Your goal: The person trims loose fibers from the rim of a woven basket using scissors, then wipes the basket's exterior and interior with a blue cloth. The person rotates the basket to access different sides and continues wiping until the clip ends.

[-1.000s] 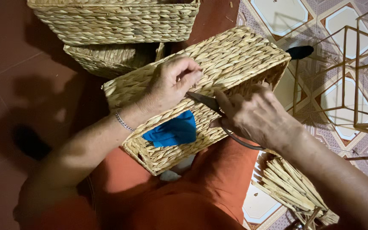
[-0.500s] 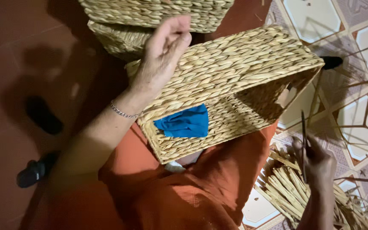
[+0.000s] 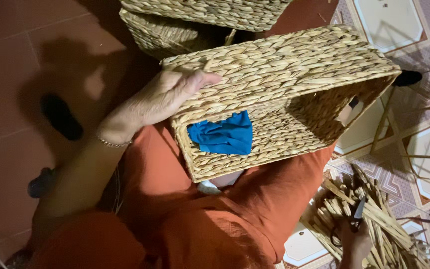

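The woven basket lay tipped on its side across the person's lap, on the orange cloth of their clothing, its open mouth turned toward the tiled floor on the right. The left hand rested flat on the basket's upper corner, fingers spread loosely and thumb pointing along the weave, closed around nothing. A blue cloth was pressed against the basket's near side, just under that hand. Low on the right, the right hand had its grip closed on a pair of scissors, held among a bundle of dried straw strips well apart from the basket. More baskets stood stacked behind.
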